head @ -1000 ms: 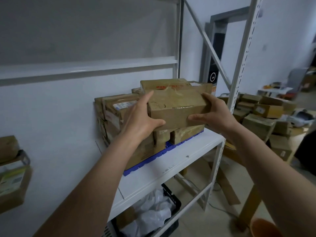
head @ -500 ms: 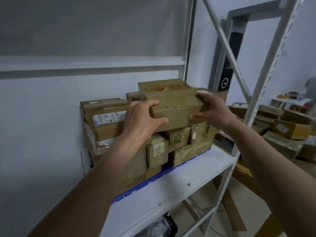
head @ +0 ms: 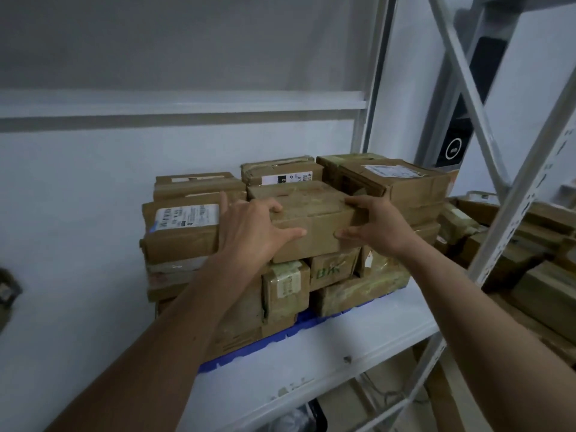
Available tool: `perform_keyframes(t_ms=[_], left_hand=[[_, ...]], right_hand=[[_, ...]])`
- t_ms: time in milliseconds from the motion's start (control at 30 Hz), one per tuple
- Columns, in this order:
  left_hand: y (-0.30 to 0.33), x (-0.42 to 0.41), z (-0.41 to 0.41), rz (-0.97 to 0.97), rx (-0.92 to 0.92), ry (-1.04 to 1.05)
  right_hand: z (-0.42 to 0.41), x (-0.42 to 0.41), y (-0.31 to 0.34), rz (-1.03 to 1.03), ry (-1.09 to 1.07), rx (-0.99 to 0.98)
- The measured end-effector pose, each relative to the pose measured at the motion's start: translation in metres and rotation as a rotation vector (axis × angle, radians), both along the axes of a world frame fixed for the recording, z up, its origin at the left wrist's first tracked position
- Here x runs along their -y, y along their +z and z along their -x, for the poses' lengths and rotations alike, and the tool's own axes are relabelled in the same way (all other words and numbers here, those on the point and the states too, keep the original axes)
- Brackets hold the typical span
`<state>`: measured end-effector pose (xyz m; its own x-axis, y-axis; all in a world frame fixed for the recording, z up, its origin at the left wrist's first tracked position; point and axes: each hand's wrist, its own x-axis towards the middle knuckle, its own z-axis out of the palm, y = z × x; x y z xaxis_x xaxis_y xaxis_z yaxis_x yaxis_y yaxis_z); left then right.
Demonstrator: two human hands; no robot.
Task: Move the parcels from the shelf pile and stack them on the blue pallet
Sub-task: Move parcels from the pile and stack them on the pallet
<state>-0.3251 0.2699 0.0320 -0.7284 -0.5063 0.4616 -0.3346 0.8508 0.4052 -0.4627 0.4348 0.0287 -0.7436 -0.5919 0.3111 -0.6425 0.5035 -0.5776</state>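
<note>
Held parcel: a plain brown cardboard parcel (head: 311, 219) sits on top of the stack, at the front middle, resting on the smaller boxes under it.
Left hand: the left hand (head: 252, 232) grips the parcel's 9 o'clock end, fingers curled over the top edge, thumb stretched along the front face.
Right hand: the right hand (head: 378, 224) clasps the 3 o'clock end the same way, fingers on top, thumb on the front face.
Stack: taped parcels piled in layers; a labelled parcel (head: 184, 229) with a white barcode sticker lies just beside the held one at 9 o'clock, touching the left hand's back; a larger box (head: 402, 179) with a white label stands at 2 o'clock.
Blue pallet: the blue pallet (head: 280, 335) lies under the stack, only its front edge showing.
Shelf: the white shelf board (head: 327, 363) carries the pallet; a grey upright and diagonal brace rise at 3 o'clock.
Beyond the rack: more brown parcels (head: 530, 244) lie heaped at 3 o'clock, behind the upright.
</note>
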Motion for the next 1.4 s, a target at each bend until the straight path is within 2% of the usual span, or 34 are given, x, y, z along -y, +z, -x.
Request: perform_keyframes(t_ms=[267, 467, 633, 800, 1033, 1167, 1333, 1400], left_hand=[[-0.009, -0.012, 0.031, 0.107, 0.136, 0.132], [-0.017, -0.016, 0.039, 0.124, 0.202, 0.191], [-0.011, -0.019, 0.036, 0.138, 0.246, 0.179], [0.005, -0.001, 0.01, 0.116, 0.42, 0.226], [0.004, 0.035, -0.024, 0.072, 0.646, 0.469], [0.002, 0.041, -0.029, 0.054, 0.656, 0.516], [0.001, 0.031, -0.015, 0.102, 0.594, 0.461], [0.001, 0.029, -0.013, 0.114, 0.579, 0.44]], right_hand=[[0.026, 0.002, -0.01, -0.007, 0.052, 0.003], [0.036, 0.006, -0.02, -0.168, 0.086, -0.025], [0.037, 0.007, -0.021, -0.246, 0.131, -0.182], [0.027, 0.018, -0.015, -0.365, 0.233, -0.434], [0.01, 0.05, -0.016, -0.514, 0.344, -0.515], [0.004, 0.059, -0.016, -0.558, 0.375, -0.529], [0.006, 0.056, -0.016, -0.575, 0.357, -0.617], [0.008, 0.055, -0.015, -0.571, 0.374, -0.578]])
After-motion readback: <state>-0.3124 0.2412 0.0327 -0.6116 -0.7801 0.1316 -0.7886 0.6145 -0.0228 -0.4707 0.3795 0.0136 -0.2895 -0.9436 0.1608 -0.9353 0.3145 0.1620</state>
